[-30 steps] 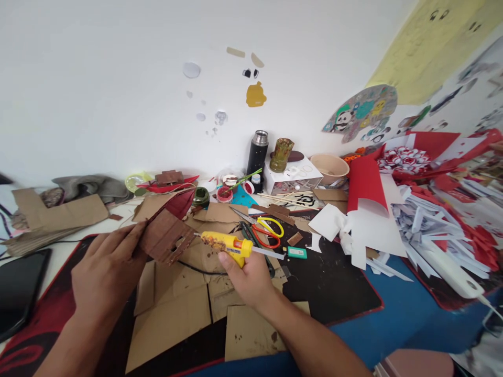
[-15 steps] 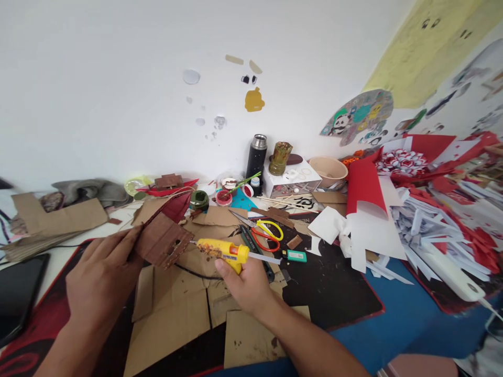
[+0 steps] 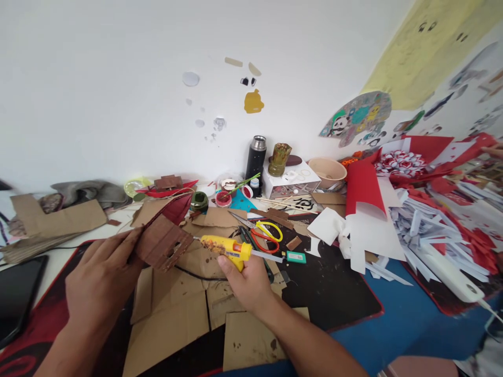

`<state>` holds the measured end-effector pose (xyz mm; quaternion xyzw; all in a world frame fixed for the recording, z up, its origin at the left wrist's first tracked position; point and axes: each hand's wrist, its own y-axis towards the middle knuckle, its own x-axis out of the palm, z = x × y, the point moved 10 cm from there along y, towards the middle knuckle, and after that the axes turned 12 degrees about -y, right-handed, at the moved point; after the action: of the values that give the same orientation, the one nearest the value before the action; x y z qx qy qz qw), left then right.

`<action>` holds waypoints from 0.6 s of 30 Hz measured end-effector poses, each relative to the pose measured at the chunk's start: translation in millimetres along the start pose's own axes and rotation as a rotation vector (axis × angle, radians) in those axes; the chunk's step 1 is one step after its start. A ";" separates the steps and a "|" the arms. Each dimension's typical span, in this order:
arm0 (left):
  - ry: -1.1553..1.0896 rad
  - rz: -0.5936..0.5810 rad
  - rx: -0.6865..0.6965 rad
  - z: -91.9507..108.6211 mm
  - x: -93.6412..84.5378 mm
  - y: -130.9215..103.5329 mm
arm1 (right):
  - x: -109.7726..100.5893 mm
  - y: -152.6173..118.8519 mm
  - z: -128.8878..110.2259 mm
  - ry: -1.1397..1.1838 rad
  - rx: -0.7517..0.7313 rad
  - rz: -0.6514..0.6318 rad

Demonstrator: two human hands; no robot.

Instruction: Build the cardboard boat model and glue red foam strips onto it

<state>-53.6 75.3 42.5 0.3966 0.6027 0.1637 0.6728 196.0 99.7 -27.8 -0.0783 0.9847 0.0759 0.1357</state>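
Note:
My left hand [image 3: 102, 269] grips a brown cardboard model boat [image 3: 164, 242] with small square cut-outs at its near end and a dark red part behind. Its fingers are wrapped over the left side, and the thumb is hidden. My right hand [image 3: 251, 283] is closed around the handle of a yellow glue gun [image 3: 225, 247], stained brown, with a pale glue stick out of its back. The nozzle points left, just beside the boat's cut-out end. Under both hands lie flat cardboard sheets [image 3: 173, 319].
Scissors [image 3: 269, 230] and a green-white lighter [image 3: 295, 256] lie right of the glue gun. Paint jars [image 3: 199, 201], a black flask [image 3: 256, 159] and a red boat [image 3: 168, 184] stand behind. Folded paper strips [image 3: 428, 225] pile up at right. A person's hand [image 3: 493, 151] shows at the far right edge.
The glue gun has shifted slightly right, its nozzle drawing a little away from the boat. My left hand and the boat stay nearly still. Another person's hand has appeared at the far right.

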 end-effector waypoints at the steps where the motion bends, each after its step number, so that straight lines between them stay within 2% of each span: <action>1: 0.004 -0.004 0.009 0.8 0.5 -0.1 | -0.1 0.2 -0.5 0.003 -0.003 -0.001; 18: 0.007 -0.033 -0.010 0.0 4.1 -0.9 | 8.3 -4.8 -0.3 -0.042 -0.037 -0.055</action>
<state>-53.0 77.6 39.0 0.3829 0.6107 0.1570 0.6752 188.9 93.9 -30.4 -0.1064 0.9775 0.0919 0.1571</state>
